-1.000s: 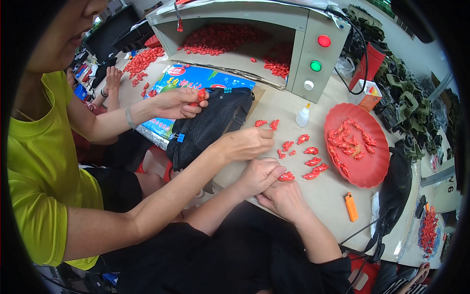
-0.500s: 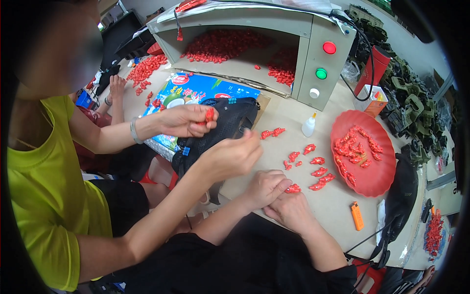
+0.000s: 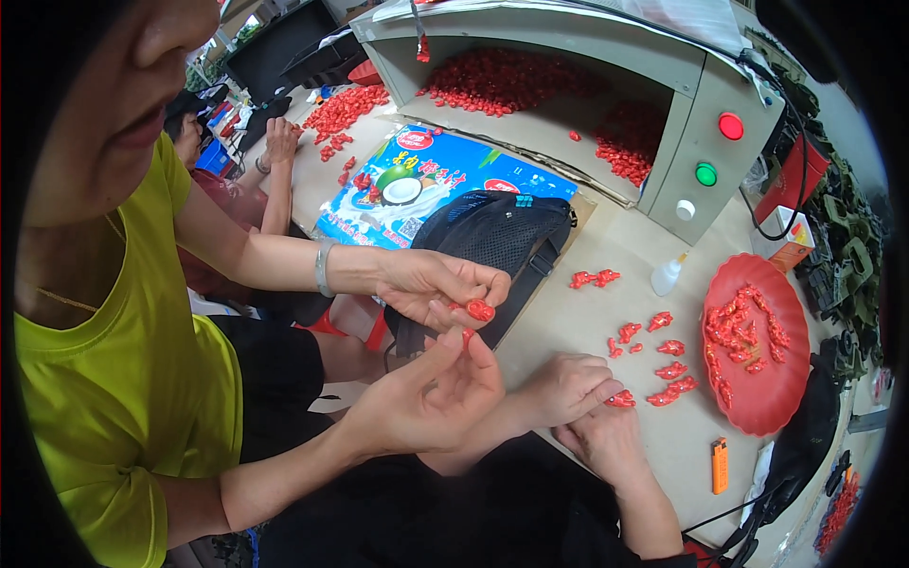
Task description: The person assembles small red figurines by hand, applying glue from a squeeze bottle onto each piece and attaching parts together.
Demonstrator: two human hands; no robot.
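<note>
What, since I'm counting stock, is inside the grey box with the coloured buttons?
A large heap of small red pieces, another heap to its right and a loose red piece near the front. The button panel hides whatever lies behind it; anything under the heaps is covered.

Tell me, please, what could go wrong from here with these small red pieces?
The loose red pieces lie close to the person's left hand, so a sweep of that hand might scatter them. The co-worker's hand with the bracelet holds a piece only by the fingertips, so it could slip. The small bottle stands near the pieces and might tip if bumped.
</note>
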